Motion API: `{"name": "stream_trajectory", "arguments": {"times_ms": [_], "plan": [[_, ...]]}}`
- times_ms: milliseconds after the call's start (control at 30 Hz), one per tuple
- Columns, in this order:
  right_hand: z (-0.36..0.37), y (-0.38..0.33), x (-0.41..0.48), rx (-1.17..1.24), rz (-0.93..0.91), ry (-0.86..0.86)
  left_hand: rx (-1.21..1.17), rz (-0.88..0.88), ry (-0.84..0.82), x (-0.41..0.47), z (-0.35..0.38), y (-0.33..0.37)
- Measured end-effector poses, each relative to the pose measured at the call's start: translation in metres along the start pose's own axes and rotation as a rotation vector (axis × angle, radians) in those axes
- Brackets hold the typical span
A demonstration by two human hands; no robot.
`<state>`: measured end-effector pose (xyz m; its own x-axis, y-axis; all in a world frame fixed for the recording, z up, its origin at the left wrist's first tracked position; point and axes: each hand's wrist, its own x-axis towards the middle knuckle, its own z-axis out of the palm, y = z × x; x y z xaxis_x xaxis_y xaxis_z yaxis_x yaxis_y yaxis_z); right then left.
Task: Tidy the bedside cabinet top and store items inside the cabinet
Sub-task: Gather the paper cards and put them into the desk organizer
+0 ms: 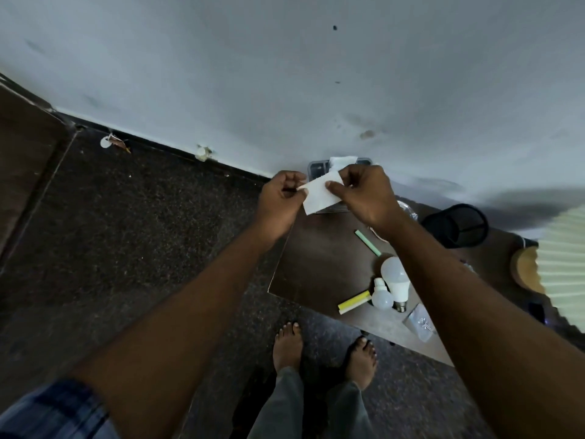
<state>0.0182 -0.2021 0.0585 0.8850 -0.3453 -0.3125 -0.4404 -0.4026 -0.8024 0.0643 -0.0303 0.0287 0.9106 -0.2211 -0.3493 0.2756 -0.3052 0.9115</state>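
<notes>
White paper (319, 193) (midair) — left hand (280, 198) pinches; right hand (364, 194) too.

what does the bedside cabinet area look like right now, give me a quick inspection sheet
surface: cabinet top, dark brown, set against the wall
job's things: white paper held above the far corner; large bulb and small bulb lying side by side; yellow strip beside the small bulb; green stick; black mesh cup upright; clear packet near the front edge
clutter: grey tray by the wall, something white in it
hands: left hand and right hand pinch the paper's opposite edges
cables: nothing seen
surroundings: pleated lampshade at right; pale wall; dark speckled floor
</notes>
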Motion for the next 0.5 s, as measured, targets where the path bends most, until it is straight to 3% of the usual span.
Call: {"name": "stream_trajectory", "arguments": {"times_ms": [100, 233, 500], "plan": [[-0.001, -0.011, 0.002, -0.033, 0.016, 0.157, -0.005, -0.004, 0.112, 0.000, 0.005, 0.004], [-0.001, -0.017, 0.000, -0.045, 0.013, 0.295, -0.041, -0.041, 0.092, -0.006, 0.011, 0.002], [0.014, -0.017, 0.002, -0.240, 0.016, 0.279, -0.103, -0.095, 0.063, -0.012, 0.018, 0.002]]}}
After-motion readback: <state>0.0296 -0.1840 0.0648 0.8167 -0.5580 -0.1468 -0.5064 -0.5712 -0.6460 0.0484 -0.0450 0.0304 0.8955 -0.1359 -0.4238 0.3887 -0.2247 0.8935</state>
